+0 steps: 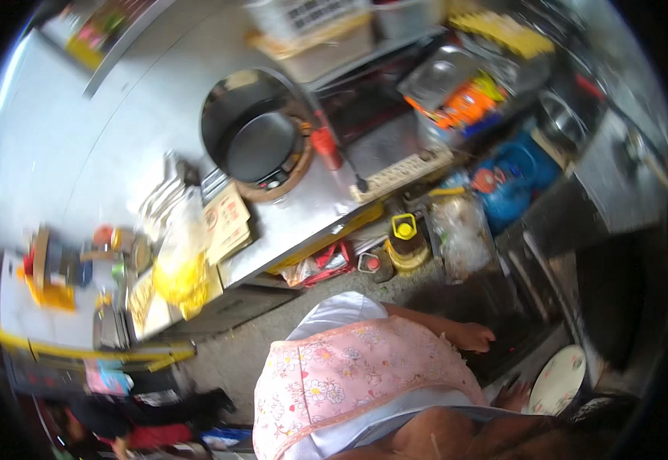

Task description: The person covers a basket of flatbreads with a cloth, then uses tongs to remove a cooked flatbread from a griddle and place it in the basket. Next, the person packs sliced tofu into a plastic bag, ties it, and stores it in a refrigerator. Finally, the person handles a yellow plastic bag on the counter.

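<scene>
My left hand (474, 337) reaches out past the pink floral apron (339, 368), its fingers curled in and nothing visible in them. Lower down, partly in shadow, my right hand (512, 395) is at the rim of a pale oval plate (559, 379) with a faint pattern, and seems to grip it. A dark surface (500, 322) lies just beyond the left hand. The picture is blurred, so finger detail is limited.
A steel counter (288, 230) bears a black pan (262, 146), a power strip (403, 172) and a yellow bag (181, 282). Below stand an oil bottle (405, 244) and a blue gas cylinder (506, 184). Another person's arm (121, 445) shows at the lower left.
</scene>
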### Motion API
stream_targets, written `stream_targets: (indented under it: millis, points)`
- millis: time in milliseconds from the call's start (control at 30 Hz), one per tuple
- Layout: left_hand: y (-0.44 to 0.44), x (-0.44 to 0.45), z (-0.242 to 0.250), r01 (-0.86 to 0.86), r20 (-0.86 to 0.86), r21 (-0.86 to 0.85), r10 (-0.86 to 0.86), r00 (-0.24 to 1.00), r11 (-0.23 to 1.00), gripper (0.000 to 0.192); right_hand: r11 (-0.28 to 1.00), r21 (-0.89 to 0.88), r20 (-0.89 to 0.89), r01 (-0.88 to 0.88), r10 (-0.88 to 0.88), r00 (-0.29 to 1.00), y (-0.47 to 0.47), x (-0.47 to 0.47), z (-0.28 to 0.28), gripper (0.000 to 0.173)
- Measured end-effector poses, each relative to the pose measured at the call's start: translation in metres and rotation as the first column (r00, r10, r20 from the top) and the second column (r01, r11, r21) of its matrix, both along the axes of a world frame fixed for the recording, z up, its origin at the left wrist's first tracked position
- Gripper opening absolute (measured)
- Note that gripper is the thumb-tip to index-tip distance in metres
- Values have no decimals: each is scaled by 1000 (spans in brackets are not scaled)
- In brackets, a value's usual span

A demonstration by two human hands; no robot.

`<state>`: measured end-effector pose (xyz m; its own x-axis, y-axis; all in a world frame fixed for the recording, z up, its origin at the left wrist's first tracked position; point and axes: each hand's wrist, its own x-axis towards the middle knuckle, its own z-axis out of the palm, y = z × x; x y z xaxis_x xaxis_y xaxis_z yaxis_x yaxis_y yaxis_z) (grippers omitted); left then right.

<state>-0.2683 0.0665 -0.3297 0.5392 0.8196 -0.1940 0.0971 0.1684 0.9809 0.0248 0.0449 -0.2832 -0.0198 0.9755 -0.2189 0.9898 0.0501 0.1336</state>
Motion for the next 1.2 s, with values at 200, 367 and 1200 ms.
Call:
stream_targets:
  millis: [200,367,1200]
  points:
    - [-59,-143,-7,-467,-449,-120,372,813,876,35,693,408,-36,-594,662,748,69,-71,-4,33]
    - [-197,-209,-33,-932,-330,73,890,315,356,34,594,164,-669,-787,654,354,69,-290,-35,15]
    - [-702,-299,39,-412,-86,-257,445,-891,-874,27,-746,350,-428,-566,410,-805,-474,-877,104,11]
